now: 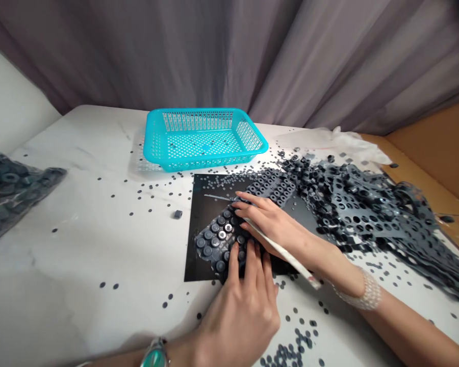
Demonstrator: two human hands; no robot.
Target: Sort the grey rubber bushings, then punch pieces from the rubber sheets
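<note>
A white marble-patterned table (80, 244) carries everything. On its far side stands a turquoise perforated plastic basket (205, 137), and at the left edge lies a clear plastic bag (7, 193) full of dark grey rubber rings. At right is heaped a dark grey punched rubber sheet (363, 214), with small round rubber discs (153, 188) scattered around. On a flat black sheet (202, 239) lies a grey rubber strip with rings (218, 239). The left hand (237, 316) presses this strip with open, spread fingers. The right hand (270, 221) rests on it above a thin white stick (279, 250); I cannot tell if those fingers grip the stick.
</note>
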